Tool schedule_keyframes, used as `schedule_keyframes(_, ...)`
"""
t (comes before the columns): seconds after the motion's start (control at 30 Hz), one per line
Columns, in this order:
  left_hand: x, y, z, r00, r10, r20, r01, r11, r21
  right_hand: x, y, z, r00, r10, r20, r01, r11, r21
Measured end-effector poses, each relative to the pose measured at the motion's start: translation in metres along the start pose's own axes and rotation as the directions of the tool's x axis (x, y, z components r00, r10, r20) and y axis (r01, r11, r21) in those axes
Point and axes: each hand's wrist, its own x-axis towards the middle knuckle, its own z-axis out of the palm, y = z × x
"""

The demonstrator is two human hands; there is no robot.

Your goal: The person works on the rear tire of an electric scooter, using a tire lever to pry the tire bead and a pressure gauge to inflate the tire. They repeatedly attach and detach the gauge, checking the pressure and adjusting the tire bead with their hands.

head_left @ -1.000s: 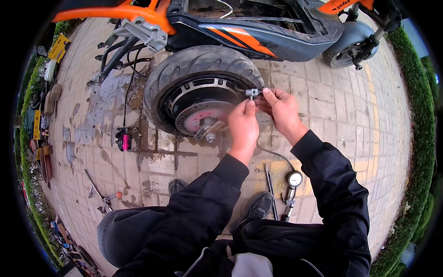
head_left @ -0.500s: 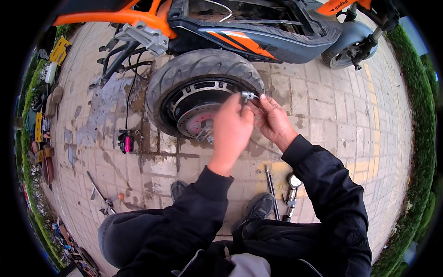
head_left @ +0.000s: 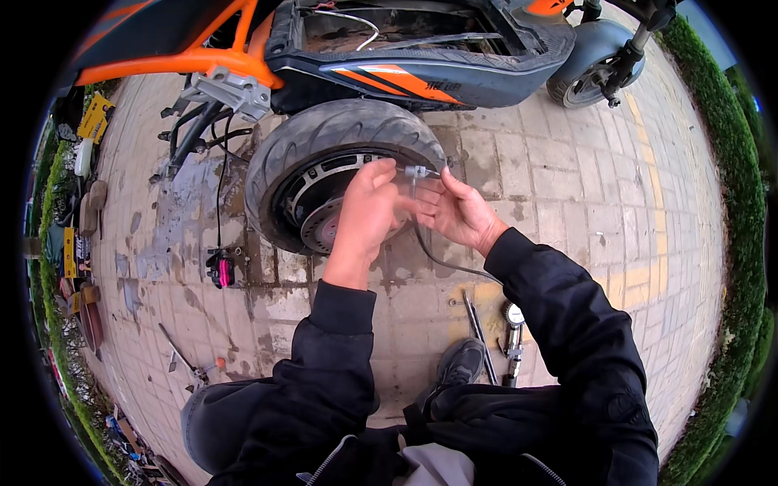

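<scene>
The end of a metal fitting (head_left: 416, 172) is pinched between the thumb and fingers of the right hand (head_left: 460, 212), near the right edge of the tyre (head_left: 340, 130). The left hand (head_left: 363, 217) is held just left of the fitting, its fingers bent and blurred; whether anything is gripped cannot be told. A dark hose (head_left: 444, 262) is seen curving nearer and rightward, toward a round gauge (head_left: 514, 314).

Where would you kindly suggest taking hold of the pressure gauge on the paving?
I'd grip the gauge by its slim metal body below the round dial, reaching down from the right: the body points toward you, and the dark bar flanks its left.
</scene>
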Motion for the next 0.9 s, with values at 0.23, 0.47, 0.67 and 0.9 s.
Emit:
schedule_keyframes(0.23, 0.007, -0.004, -0.009, 0.999, -0.025, 0.04, 0.028, 0.997, -0.075, 0.018, 0.018, -0.027, 0.98, -0.121, 0.157, 0.131, 0.99, -0.053)
schedule_keyframes(0.47, 0.009, -0.012, -0.001, 0.999, 0.021, 0.025, -0.02, 0.999, -0.037, 0.006, 0.007, -0.01, 0.987, -0.162, -0.002, 0.16, 0.973, -0.165)
schedule_keyframes(0.67, -0.006, 0.005, 0.004, 0.995, 0.102, -0.022, -0.097, 0.982, 0.163, -0.093, -0.058, -0.039, 0.916, -0.223, -0.334, -0.188, 0.496, -0.848)
schedule_keyframes(0.9, 0.017, 0.059, 0.032, 0.845, 0.41, 0.342, -0.529, 0.735, 0.424, -0.295, 0.162, -0.223, 0.55, -0.537, -0.639, -0.725, 0.072, -0.685)
